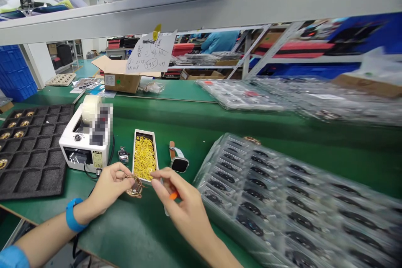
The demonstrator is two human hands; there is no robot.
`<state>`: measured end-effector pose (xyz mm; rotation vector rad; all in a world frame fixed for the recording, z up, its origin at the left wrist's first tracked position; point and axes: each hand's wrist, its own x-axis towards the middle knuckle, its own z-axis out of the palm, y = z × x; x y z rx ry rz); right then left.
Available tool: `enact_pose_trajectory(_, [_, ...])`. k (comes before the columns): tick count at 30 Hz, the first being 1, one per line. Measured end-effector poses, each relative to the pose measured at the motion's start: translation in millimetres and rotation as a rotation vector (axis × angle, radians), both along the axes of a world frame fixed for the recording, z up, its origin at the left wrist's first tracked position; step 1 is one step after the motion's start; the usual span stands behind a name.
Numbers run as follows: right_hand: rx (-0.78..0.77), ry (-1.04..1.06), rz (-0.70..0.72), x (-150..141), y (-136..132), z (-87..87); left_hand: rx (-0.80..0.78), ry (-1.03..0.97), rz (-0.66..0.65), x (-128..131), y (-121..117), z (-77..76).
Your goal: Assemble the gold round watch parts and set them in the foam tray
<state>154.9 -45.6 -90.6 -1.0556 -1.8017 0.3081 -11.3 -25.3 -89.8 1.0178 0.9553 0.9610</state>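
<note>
My left hand (108,186), with a blue band at its wrist, pinches a round gold metal part (134,187) between thumb and fingers, above the green bench. My right hand (182,201) is closed, thumb and index finger together by the near right corner of the white box (156,157). An orange piece of a slim tool (173,195) shows inside that hand; the rest is mostly hidden. Whether the fingertips also pinch something small, I cannot tell. Many yellow rings (144,155) lie loose in the box, just beyond the gold part.
A white tape dispenser (78,142) stands left, beside a black foam tray (47,180) with several gold parts. Behind the box lie a tally counter (123,155) and a smartwatch (179,164). Stacked clear plastic trays (264,184) of dark parts fill the right. A shelf beam (201,12) crosses overhead.
</note>
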Motion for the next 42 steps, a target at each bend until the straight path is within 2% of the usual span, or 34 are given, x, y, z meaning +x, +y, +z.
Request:
enact_pose_trajectory(3, [-0.206, -0.022, 0.158, 5, 3, 4.1, -0.031, 0.000, -0.038, -1, 0, 4.4])
enact_pose_trajectory(7, [-0.238, -0.076, 0.279, 4, 2, 4.7, -0.048, 0.012, -0.129, -1, -2, 7.1])
enact_pose_trajectory(14, [-0.210, -0.170, 0.303, -1, -5, 1.3, 0.038, 0.118, -0.177, 0, -1, 3.1])
enact_pose_trajectory(22, [-0.284, -0.190, 0.337, 2, -5, -1.0, 0.048, 0.070, -0.194, -2, -1, 4.5])
enact_pose_trajectory(26, [-0.389, -0.032, 0.299, -2, -3, -5.5, 0.098, 0.098, -0.204, -1, -2, 4.5])
enact_pose_trajectory(28, [-0.495, 0.090, 0.247, -4, -1, -6.1, 0.192, 0.159, -0.176, -1, -2, 2.3])
enact_pose_trajectory(30, [-0.590, 0.190, 0.178, -6, 1, -4.1, 0.350, 0.288, -0.119, -1, -2, -2.2])
enact_pose_trajectory(32, [-0.663, 0.280, 0.154, -9, 1, -1.0, 0.589, 0.479, -0.058, -2, -3, -8.8])
enact_pose_trajectory(36, [-0.829, 0.545, 0.202, -20, -2, -0.1, 1.144, 0.920, 0.019, -5, -7, -21.3])
enact_pose_trajectory(38, [-0.892, 0.646, 0.234, -23, -3, -1.9, 1.237, 1.050, 0.039, -6, -12, -23.3])
enact_pose_trajectory(40, [-0.845, 0.638, 0.238, -21, -2, -3.2, 1.127, 1.044, 0.084, -9, -19, -22.3])
enact_pose_trajectory(42, [-0.694, 0.546, 0.192, -14, 0, -4.0, 0.838, 0.881, 0.186, -19, -25, -20.8])
